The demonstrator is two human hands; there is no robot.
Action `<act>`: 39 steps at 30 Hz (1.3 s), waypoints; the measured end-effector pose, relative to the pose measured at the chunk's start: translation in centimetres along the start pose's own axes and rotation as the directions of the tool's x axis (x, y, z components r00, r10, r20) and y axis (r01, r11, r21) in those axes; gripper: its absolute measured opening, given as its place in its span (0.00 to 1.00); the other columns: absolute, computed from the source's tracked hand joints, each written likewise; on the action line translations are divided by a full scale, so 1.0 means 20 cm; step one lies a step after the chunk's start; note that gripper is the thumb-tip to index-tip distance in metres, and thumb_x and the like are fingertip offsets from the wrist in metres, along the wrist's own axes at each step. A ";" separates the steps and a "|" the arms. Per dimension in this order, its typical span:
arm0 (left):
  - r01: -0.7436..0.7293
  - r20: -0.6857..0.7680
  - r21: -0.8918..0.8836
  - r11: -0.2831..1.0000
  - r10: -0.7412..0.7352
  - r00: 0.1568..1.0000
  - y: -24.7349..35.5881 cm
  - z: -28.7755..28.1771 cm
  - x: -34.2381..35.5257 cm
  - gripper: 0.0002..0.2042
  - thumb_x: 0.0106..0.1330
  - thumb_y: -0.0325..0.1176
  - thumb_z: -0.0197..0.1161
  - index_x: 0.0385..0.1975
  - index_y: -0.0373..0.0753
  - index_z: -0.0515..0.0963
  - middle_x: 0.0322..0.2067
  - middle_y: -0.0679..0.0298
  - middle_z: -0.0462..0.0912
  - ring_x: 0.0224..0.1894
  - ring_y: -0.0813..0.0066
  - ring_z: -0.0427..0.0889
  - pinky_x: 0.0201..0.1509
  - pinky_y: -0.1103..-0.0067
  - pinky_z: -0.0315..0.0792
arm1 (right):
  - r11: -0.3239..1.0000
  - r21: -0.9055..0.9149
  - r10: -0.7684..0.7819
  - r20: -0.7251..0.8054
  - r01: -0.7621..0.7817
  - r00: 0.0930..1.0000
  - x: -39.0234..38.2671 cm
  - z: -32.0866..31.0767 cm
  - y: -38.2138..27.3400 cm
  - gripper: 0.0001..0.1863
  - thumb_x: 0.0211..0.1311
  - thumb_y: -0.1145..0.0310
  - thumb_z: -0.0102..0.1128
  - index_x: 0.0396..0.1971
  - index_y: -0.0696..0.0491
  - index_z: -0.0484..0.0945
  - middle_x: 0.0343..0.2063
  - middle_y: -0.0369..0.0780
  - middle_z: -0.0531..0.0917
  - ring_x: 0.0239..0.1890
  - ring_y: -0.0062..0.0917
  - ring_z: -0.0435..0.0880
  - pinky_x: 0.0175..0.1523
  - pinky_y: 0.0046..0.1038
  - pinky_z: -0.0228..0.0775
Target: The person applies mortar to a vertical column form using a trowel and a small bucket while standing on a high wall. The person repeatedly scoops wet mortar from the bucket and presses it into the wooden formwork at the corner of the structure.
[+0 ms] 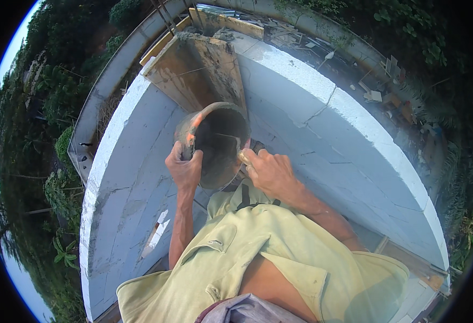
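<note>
A dark bucket (220, 142) with orange patches and grey smears is tipped on its side in front of my chest, its mouth toward me. My left hand (184, 167) grips its left rim. My right hand (269, 172) is closed on a tool handle (245, 157) at the bucket's right, probably a trowel; its head is hard to make out inside the bucket. Behind the bucket stands a stained wooden formwork board (199, 67) at the corner between two pale block walls.
The block walls (333, 134) run down both sides. Rebar (167, 19) and more boards (231, 24) rise at the far corner. Beyond lie a concrete boundary wall (104, 81), scattered scrap boards (373, 96) and dense plants (59, 194).
</note>
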State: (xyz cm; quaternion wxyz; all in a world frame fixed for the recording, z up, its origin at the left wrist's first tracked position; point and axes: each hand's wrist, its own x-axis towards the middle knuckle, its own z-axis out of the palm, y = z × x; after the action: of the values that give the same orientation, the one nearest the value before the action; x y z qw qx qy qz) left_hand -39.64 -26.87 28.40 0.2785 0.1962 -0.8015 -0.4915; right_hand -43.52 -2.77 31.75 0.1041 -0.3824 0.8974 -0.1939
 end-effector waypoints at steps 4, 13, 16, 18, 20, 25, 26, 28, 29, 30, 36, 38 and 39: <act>-0.086 -0.122 0.008 0.996 0.087 0.989 0.00 0.05 -0.07 0.16 0.51 0.21 0.66 0.19 0.38 0.61 0.18 0.74 0.60 0.23 0.86 0.57 0.24 0.79 0.53 | 0.855 0.314 0.386 0.149 -0.414 0.910 0.02 -0.12 0.03 0.21 0.69 0.62 0.59 0.57 0.56 0.75 0.41 0.54 0.87 0.38 0.55 0.87 0.43 0.51 0.75; -0.112 -0.059 0.019 0.994 0.112 0.992 0.09 0.09 -0.15 0.12 0.49 0.20 0.65 0.19 0.37 0.66 0.17 0.73 0.61 0.22 0.85 0.57 0.24 0.78 0.56 | 0.960 0.237 0.188 -0.162 -0.147 0.969 0.07 -0.07 0.05 0.21 0.62 0.68 0.65 0.55 0.54 0.76 0.32 0.51 0.86 0.33 0.49 0.88 0.40 0.48 0.79; -0.174 0.020 0.025 0.984 0.174 0.985 0.14 0.09 -0.15 0.10 0.47 0.21 0.66 0.20 0.36 0.68 0.16 0.71 0.62 0.20 0.84 0.59 0.23 0.78 0.58 | 0.986 0.109 0.143 -0.172 -0.125 0.975 0.05 -0.03 0.12 0.21 0.60 0.69 0.64 0.54 0.55 0.77 0.32 0.52 0.87 0.32 0.51 0.88 0.40 0.47 0.80; -0.230 0.068 0.051 0.972 0.227 0.972 0.19 0.07 -0.17 0.10 0.46 0.22 0.66 0.20 0.36 0.68 0.16 0.70 0.63 0.20 0.83 0.59 0.23 0.78 0.58 | 0.946 0.271 0.136 0.162 -0.176 0.977 0.04 -0.10 0.14 0.22 0.60 0.66 0.65 0.55 0.54 0.80 0.39 0.55 0.87 0.35 0.49 0.87 0.41 0.46 0.78; -0.285 0.121 0.074 0.956 0.275 0.954 0.22 0.04 -0.19 0.10 0.45 0.22 0.66 0.20 0.36 0.69 0.16 0.69 0.63 0.19 0.83 0.59 0.23 0.78 0.59 | 0.898 0.376 0.141 0.251 -0.231 0.958 0.04 -0.13 0.18 0.22 0.61 0.66 0.65 0.54 0.55 0.80 0.39 0.53 0.88 0.34 0.46 0.88 0.41 0.44 0.78; -0.147 0.146 0.034 0.989 0.141 0.979 0.29 0.00 -0.24 0.11 0.45 0.21 0.65 0.20 0.37 0.66 0.17 0.73 0.62 0.21 0.85 0.58 0.24 0.79 0.56 | 0.618 0.710 -0.018 0.443 -0.338 0.896 0.05 -0.02 0.38 0.21 0.66 0.63 0.65 0.55 0.56 0.81 0.28 0.38 0.83 0.27 0.23 0.79 0.31 0.30 0.70; -0.074 0.141 0.011 0.997 0.071 0.987 0.29 -0.01 -0.25 0.11 0.46 0.20 0.63 0.20 0.38 0.65 0.19 0.76 0.62 0.24 0.86 0.57 0.26 0.80 0.54 | 0.615 0.714 -0.031 0.446 -0.334 0.895 0.04 -0.01 0.39 0.21 0.66 0.63 0.65 0.55 0.56 0.81 0.28 0.38 0.83 0.27 0.23 0.79 0.31 0.30 0.70; -0.038 0.102 -0.012 0.999 0.039 0.994 0.28 -0.02 -0.27 0.12 0.47 0.20 0.64 0.19 0.39 0.64 0.18 0.76 0.61 0.23 0.87 0.56 0.25 0.80 0.53 | 0.367 0.773 -0.121 0.591 -0.518 0.797 0.03 0.04 0.41 0.22 0.67 0.61 0.66 0.58 0.55 0.80 0.24 0.35 0.78 0.25 0.18 0.75 0.24 0.22 0.61; -0.008 0.069 -0.051 0.999 0.012 0.998 0.29 -0.02 -0.28 0.13 0.48 0.20 0.64 0.18 0.40 0.64 0.18 0.76 0.60 0.23 0.88 0.56 0.25 0.80 0.53 | 0.365 0.774 -0.133 0.593 -0.517 0.794 0.02 0.09 0.42 0.22 0.67 0.61 0.66 0.58 0.55 0.80 0.24 0.35 0.78 0.25 0.18 0.75 0.24 0.22 0.61; -0.006 0.058 -0.038 0.999 0.008 0.998 0.28 -0.02 -0.30 0.13 0.48 0.20 0.64 0.18 0.40 0.64 0.18 0.76 0.60 0.23 0.88 0.56 0.25 0.80 0.53 | 0.228 0.796 -0.175 0.600 -0.561 0.780 0.00 0.17 0.42 0.24 0.68 0.61 0.66 0.59 0.56 0.78 0.26 0.35 0.77 0.25 0.18 0.75 0.22 0.19 0.58; 0.074 -0.222 -0.082 0.994 -0.091 0.971 0.22 0.03 -0.37 0.12 0.51 0.18 0.62 0.20 0.39 0.65 0.20 0.78 0.63 0.24 0.89 0.58 0.27 0.82 0.53 | -0.194 0.770 -0.296 0.545 -0.608 0.785 -0.07 0.38 0.32 0.27 0.71 0.62 0.65 0.63 0.61 0.70 0.37 0.39 0.76 0.26 0.18 0.77 0.13 0.15 0.56; 0.093 -0.326 -0.143 0.985 -0.136 0.936 0.16 0.04 -0.39 0.11 0.53 0.18 0.62 0.21 0.40 0.66 0.22 0.77 0.65 0.26 0.90 0.60 0.28 0.83 0.54 | -0.385 0.709 -0.306 0.505 -0.590 0.807 -0.08 0.39 0.30 0.24 0.74 0.65 0.62 0.62 0.61 0.69 0.36 0.40 0.76 0.27 0.18 0.77 0.13 0.14 0.57; 0.089 -0.342 -0.144 0.986 -0.134 0.930 0.10 0.02 -0.40 0.11 0.53 0.18 0.62 0.21 0.40 0.66 0.22 0.77 0.65 0.26 0.90 0.60 0.28 0.83 0.54 | -0.433 0.709 -0.234 0.508 -0.557 0.829 -0.09 0.35 0.24 0.22 0.73 0.64 0.62 0.59 0.59 0.71 0.30 0.40 0.75 0.22 0.16 0.75 0.12 0.14 0.56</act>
State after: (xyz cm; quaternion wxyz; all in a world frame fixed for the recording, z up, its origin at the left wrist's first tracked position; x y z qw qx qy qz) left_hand -33.89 -21.10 27.97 0.4000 0.3080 -0.6941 -0.5132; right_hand -43.11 -0.24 23.43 0.6134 0.0102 0.3063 -0.7279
